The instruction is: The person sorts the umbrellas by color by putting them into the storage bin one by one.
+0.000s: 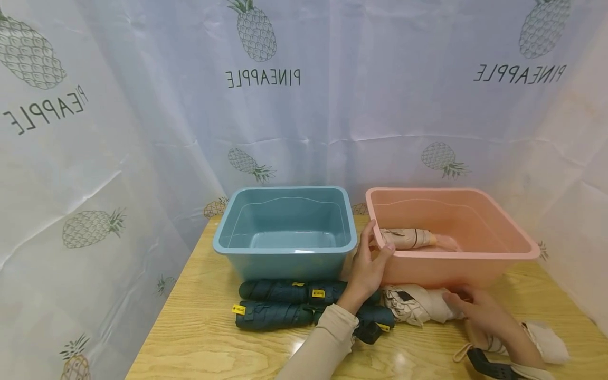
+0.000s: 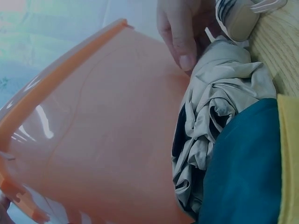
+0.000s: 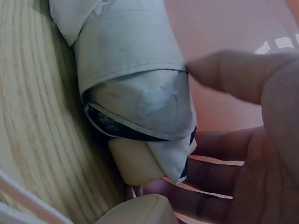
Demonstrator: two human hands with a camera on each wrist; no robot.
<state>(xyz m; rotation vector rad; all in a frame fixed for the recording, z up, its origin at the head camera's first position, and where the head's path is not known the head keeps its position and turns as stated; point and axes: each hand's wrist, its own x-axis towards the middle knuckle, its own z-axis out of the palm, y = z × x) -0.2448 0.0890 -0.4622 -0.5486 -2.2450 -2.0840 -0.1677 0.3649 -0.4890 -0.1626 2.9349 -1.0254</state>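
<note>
My left hand holds the front left corner of the pink plastic basin, thumb on the front rim and fingers along the left side. Inside the basin lies a beige folded umbrella. A second beige umbrella, wrapped and lying on the table, sits against the basin's front wall. At its handle end is my right hand; the right wrist view shows the thumb touching the umbrella cloth and fairly straight fingers reaching behind the handle, their tips hidden.
A blue basin stands left of the pink one. Several dark green folded umbrellas with yellow tags lie before it, partly under my left forearm. Another beige umbrella lies by my right forearm. A pineapple-print curtain hangs behind the wooden table.
</note>
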